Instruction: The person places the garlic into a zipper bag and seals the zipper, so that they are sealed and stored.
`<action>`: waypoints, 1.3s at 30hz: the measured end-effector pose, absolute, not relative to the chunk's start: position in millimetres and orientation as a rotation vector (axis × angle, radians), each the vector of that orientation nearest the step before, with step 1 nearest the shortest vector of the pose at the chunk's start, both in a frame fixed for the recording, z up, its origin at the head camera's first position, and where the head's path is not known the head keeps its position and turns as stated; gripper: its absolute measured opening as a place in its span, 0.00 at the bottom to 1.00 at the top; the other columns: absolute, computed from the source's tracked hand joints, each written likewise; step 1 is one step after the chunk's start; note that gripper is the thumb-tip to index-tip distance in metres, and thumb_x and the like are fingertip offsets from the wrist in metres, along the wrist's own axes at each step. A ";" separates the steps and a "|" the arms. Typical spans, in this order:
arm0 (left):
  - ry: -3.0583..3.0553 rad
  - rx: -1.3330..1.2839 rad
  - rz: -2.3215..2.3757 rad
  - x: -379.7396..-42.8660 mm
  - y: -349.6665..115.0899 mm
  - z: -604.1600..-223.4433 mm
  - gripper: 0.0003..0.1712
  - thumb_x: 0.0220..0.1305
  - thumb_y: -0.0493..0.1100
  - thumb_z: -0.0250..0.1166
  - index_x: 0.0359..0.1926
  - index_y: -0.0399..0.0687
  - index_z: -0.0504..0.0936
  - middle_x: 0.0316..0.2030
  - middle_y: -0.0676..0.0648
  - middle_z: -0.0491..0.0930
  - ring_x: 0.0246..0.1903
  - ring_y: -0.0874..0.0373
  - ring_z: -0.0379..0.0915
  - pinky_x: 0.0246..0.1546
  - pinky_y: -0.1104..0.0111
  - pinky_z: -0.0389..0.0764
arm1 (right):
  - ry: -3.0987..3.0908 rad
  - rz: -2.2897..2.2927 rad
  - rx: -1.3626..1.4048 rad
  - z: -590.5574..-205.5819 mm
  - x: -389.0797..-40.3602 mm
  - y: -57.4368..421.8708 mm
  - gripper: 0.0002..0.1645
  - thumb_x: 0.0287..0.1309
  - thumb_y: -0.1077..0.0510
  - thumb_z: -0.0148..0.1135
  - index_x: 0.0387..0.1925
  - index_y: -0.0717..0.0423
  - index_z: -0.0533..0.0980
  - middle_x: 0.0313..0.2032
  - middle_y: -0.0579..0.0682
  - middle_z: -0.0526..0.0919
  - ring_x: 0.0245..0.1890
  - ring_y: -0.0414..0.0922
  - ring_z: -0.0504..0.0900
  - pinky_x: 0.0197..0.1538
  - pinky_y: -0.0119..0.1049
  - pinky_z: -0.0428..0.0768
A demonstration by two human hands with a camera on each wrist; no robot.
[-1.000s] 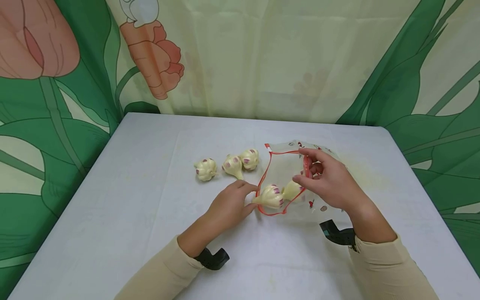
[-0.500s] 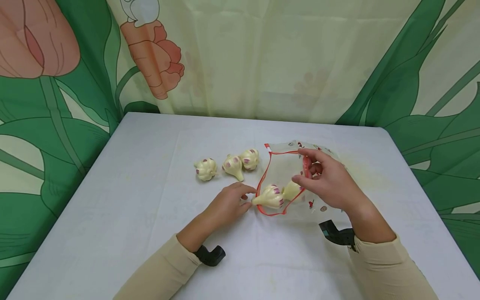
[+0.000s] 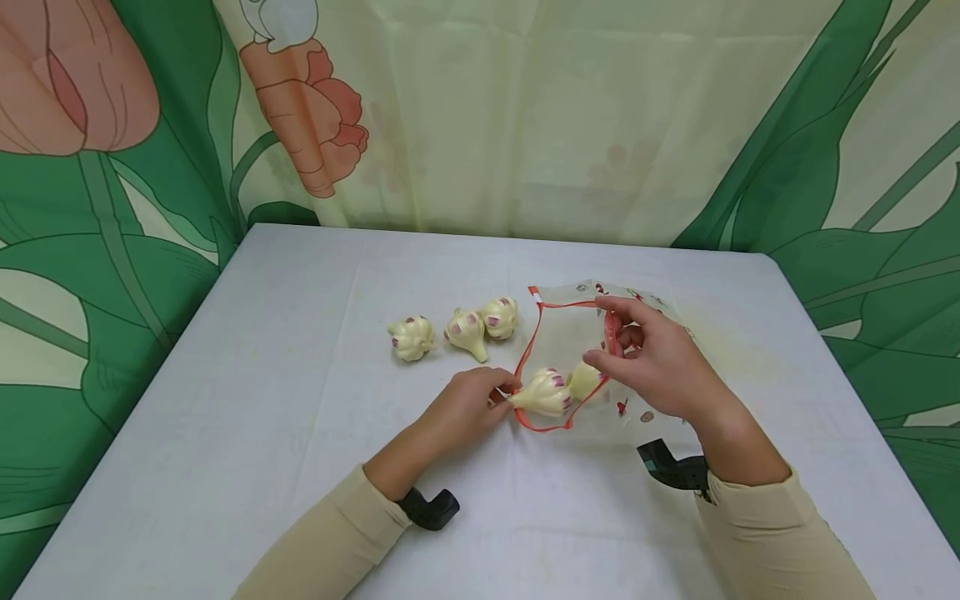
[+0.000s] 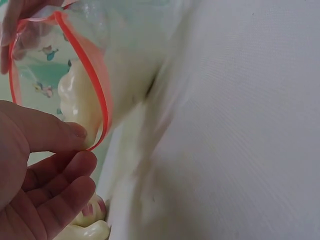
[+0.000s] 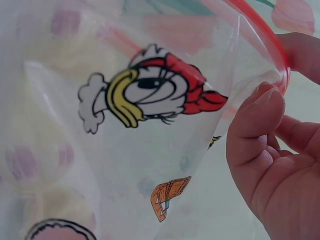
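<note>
In the head view, a clear zip bag (image 3: 558, 337) with a red rim and cartoon prints lies with its mouth spread toward the left. My right hand (image 3: 652, 354) pinches the red rim between thumb and fingers, also seen by the right wrist camera. One garlic bulb (image 3: 546, 392) lies in the mouth, its stem poking out past the rim. Deeper inside sits another garlic bulb (image 3: 585, 381), partly covered by the rim and my right hand. My left hand (image 3: 465, 406) pinches the stem end of the nearer bulb; in the left wrist view the thumb (image 4: 60, 132) meets it right beside the red rim.
Left of the bag, on the white-covered table (image 3: 225, 400), lie a garlic bulb (image 3: 411, 338) on its own and two more close together, a garlic bulb (image 3: 467, 332) and a garlic bulb (image 3: 499, 318). A patterned curtain (image 3: 487, 125) hangs behind the table's far edge.
My left hand draws back slightly from the bulb, then returns to its stem with curled fingers. The nearer bulb has shifted slightly right, deeper into the bag. My right hand keeps its place.
</note>
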State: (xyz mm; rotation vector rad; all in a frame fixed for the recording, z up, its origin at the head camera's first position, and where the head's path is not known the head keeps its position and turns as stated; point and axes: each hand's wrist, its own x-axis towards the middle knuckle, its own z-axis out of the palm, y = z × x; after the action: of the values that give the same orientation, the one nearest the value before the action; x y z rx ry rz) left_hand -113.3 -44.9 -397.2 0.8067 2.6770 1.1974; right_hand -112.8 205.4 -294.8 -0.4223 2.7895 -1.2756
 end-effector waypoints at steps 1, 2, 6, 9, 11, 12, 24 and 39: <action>2.681 0.812 1.202 -113.5 -44.3 -396.4 0.10 0.63 0.30 0.66 0.45 0.42 0.85 0.39 0.50 0.83 0.37 0.60 0.80 0.42 0.69 0.79 | 2.791 -1.274 -0.423 -294.7 -112.8 205.3 0.41 0.57 0.59 0.73 0.69 0.62 0.66 0.38 0.52 0.72 0.35 0.46 0.75 0.31 0.30 0.77; 2.682 0.814 1.208 -113.4 -43.7 -395.4 0.10 0.63 0.30 0.66 0.44 0.42 0.85 0.38 0.50 0.83 0.37 0.60 0.79 0.41 0.70 0.79 | 2.791 -1.274 -0.421 -294.2 -112.7 205.3 0.40 0.58 0.59 0.73 0.69 0.62 0.67 0.37 0.52 0.72 0.35 0.46 0.76 0.31 0.30 0.77; 2.691 0.820 1.220 -112.6 -41.2 -391.2 0.09 0.62 0.30 0.67 0.43 0.41 0.85 0.36 0.50 0.83 0.36 0.60 0.77 0.40 0.70 0.79 | 2.788 -1.282 -0.415 -293.3 -112.5 205.5 0.40 0.57 0.59 0.73 0.69 0.61 0.67 0.36 0.53 0.72 0.35 0.46 0.76 0.31 0.30 0.77; 2.701 0.825 1.212 -112.4 -39.0 -389.1 0.09 0.62 0.29 0.67 0.43 0.41 0.86 0.37 0.50 0.83 0.36 0.59 0.78 0.41 0.69 0.79 | 2.786 -1.284 -0.413 -293.4 -112.3 205.7 0.40 0.58 0.59 0.73 0.69 0.61 0.67 0.36 0.53 0.73 0.35 0.46 0.76 0.31 0.30 0.77; 2.707 0.830 1.204 -112.4 -37.2 -388.2 0.09 0.62 0.29 0.66 0.43 0.41 0.86 0.37 0.49 0.84 0.36 0.59 0.78 0.41 0.70 0.79 | 2.785 -1.282 -0.412 -293.8 -112.3 205.7 0.41 0.58 0.59 0.73 0.69 0.61 0.66 0.36 0.53 0.73 0.35 0.46 0.76 0.31 0.30 0.78; 2.711 0.834 1.195 -112.3 -36.3 -387.6 0.09 0.62 0.29 0.66 0.43 0.40 0.86 0.37 0.49 0.84 0.37 0.59 0.78 0.41 0.70 0.78 | 2.784 -1.281 -0.413 -294.0 -112.3 205.7 0.41 0.58 0.58 0.73 0.69 0.61 0.66 0.36 0.52 0.73 0.35 0.46 0.76 0.31 0.30 0.78; 2.744 0.843 1.136 -115.5 -20.0 -383.4 0.08 0.62 0.31 0.67 0.42 0.40 0.87 0.35 0.48 0.83 0.35 0.59 0.76 0.38 0.73 0.77 | 2.787 -1.275 -0.413 -293.5 -112.3 205.8 0.40 0.58 0.58 0.73 0.69 0.60 0.66 0.36 0.52 0.72 0.35 0.46 0.76 0.30 0.31 0.76; 2.738 0.799 1.055 -123.8 3.8 -382.8 0.09 0.64 0.34 0.68 0.45 0.44 0.87 0.40 0.51 0.85 0.40 0.60 0.80 0.40 0.74 0.78 | 2.787 -1.313 -0.427 -292.7 -112.2 205.7 0.39 0.58 0.59 0.73 0.68 0.61 0.68 0.36 0.53 0.73 0.34 0.44 0.77 0.32 0.29 0.78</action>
State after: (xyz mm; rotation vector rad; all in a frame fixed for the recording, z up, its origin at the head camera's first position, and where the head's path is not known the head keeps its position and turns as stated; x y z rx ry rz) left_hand -123.8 3.8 -382.8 0.7991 2.7380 1.0546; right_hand -112.2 205.7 -292.7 -0.4272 2.7870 -1.3131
